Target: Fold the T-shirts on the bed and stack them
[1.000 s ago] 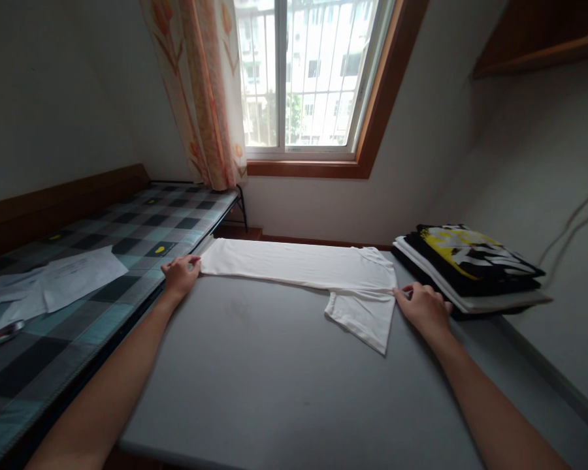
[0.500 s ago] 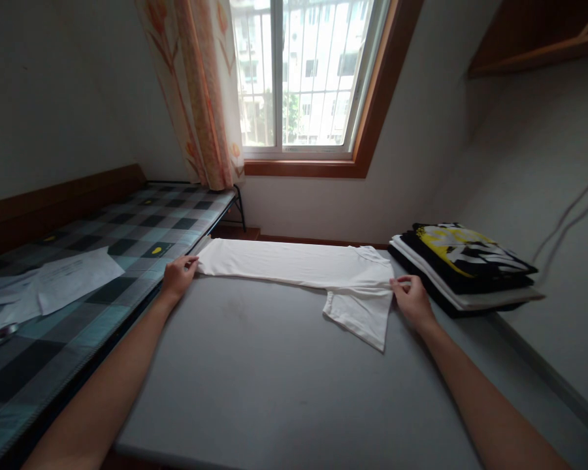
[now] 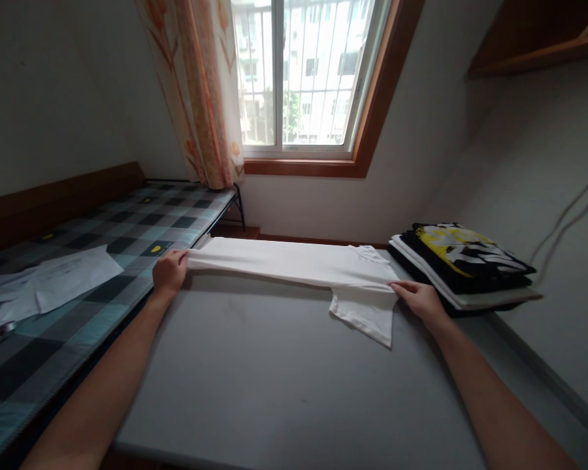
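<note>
My left hand [image 3: 170, 273] is closed on one end of the white shirt [image 3: 284, 262] — my right hand [image 3: 420, 301] pinches it by the sleeve [image 3: 365, 314] — and it lies stretched across the grey surface [image 3: 284, 365].

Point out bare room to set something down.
Widest: the grey table on the near side of the white shirt, between left forearm and right forearm. Also the mattress between the papers and curtain. Crowded: the table's far right, where the right hand holds the shirt beside the folded stack.
</note>
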`<state>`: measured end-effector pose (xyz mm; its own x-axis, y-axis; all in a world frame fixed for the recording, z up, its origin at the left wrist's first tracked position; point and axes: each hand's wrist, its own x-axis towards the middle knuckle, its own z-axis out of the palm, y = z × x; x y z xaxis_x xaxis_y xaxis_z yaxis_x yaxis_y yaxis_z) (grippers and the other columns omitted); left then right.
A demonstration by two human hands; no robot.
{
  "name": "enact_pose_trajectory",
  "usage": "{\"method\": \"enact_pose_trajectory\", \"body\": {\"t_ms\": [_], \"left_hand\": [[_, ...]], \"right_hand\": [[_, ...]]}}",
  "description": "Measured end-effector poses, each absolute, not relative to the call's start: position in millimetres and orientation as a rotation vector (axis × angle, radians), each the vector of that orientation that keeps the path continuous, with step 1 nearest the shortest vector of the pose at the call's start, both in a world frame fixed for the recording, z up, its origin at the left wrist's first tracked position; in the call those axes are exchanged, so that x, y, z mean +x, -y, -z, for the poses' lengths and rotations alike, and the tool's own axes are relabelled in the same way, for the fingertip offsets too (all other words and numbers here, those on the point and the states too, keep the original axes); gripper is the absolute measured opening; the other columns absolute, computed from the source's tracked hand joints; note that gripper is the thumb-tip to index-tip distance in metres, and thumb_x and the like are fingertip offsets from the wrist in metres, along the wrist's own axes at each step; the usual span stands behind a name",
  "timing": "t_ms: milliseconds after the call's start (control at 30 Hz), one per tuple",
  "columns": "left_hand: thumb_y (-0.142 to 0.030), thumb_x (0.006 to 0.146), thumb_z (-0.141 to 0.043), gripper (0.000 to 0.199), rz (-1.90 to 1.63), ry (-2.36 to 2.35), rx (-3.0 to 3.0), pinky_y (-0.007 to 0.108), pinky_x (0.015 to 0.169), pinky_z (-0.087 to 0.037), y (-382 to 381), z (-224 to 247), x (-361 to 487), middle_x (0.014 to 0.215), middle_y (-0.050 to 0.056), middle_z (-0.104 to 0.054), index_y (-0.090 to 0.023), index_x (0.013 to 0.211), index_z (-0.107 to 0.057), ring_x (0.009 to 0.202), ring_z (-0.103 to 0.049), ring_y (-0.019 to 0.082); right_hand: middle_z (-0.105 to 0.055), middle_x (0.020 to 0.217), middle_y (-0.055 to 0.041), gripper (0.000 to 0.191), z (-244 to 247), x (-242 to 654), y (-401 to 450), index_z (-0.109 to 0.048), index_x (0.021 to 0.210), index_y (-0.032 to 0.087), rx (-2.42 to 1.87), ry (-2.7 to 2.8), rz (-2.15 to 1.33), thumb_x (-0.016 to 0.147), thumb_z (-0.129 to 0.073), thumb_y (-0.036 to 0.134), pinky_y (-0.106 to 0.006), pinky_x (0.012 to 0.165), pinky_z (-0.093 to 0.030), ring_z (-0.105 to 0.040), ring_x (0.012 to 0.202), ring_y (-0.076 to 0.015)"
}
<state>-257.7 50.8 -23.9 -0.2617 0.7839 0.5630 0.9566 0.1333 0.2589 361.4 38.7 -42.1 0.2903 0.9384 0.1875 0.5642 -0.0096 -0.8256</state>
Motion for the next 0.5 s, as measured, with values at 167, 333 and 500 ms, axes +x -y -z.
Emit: {"method": "enact_pose_trajectory", "body": {"t_ms": [167, 333, 500], "left_hand": [[-0.028, 0.087, -0.048, 0.033, 0.67, 2.29, -1.741, 0.039, 0.079, -0.052, -50, 26, -254, 0.109, 0.012, -0.073, -0.021, 0.104, -0.076, 0.096, -0.067, 0.032], [-0.028, 0.086, -0.051, 0.03, 0.723, 2.297, -1.742, 0.037, 0.08, -0.052, -50, 29, -251, 0.112, 0.009, -0.073, -0.023, 0.103, -0.076, 0.099, -0.067, 0.03], [-0.028, 0.089, -0.049, 0.031, 0.722, 2.318, -1.684, 0.034, 0.081, -0.051, -46, 21, -247, 0.114, 0.009, -0.073, -0.021, 0.104, -0.075, 0.1, -0.067, 0.029]], "right_hand": [[-0.075, 0.071, -0.0095, 0.027, 41, 358, -34, -0.076, 0.069, 0.019, -1.777, 1.493, -0.385, 0.068, -0.067, 0.045, -0.038, 0.067, -0.052, -0.068, 0.075, -0.0304], [-0.072, 0.069, -0.0078, 0.028, 36, 349, -30, -0.077, 0.078, 0.02, -1.919, 1.571, -0.305, 0.07, -0.063, 0.042, -0.038, 0.067, -0.048, -0.066, 0.071, -0.0281], [-0.071, 0.069, -0.006, 0.028, 32, 347, -29, -0.077, 0.081, 0.022, -2.031, 1.631, -0.231, 0.071, -0.059, 0.04, -0.038, 0.07, -0.043, -0.066, 0.074, -0.027]]}}
